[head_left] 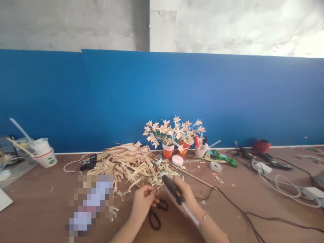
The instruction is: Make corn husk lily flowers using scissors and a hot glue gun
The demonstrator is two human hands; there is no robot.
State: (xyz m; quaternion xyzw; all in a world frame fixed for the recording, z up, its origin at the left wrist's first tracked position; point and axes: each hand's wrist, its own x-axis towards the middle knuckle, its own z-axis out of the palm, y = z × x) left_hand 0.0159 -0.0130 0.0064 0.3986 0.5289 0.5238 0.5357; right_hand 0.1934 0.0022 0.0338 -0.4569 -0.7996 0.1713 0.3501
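Note:
My right hand (pixel 186 194) is wrapped round a black hot glue gun (pixel 173 189), with a pale glue stick (pixel 190 213) poking out of its rear. The nozzle points away, toward the husk pieces. Left of it, my left hand (pixel 144 201) is closed in a pinch; whatever lies between the fingertips is too small to make out. Black-handled scissors (pixel 155 219) lie right beside and partly under the left fingers, their blades hidden. Just beyond both hands spreads a heap of dry, pale husk strips (pixel 129 163).
Behind stand husk flowers (pixel 164 130) in red-and-white cups (pixel 168 152). Near them are a white round container (pixel 177 160), a tape roll (pixel 215 166) and a thin stick (pixel 194 177). Black cable (pixel 231 202) crosses the right side. A paper bucket (pixel 47 158) stands left; a blue partition (pixel 162 91) rises behind.

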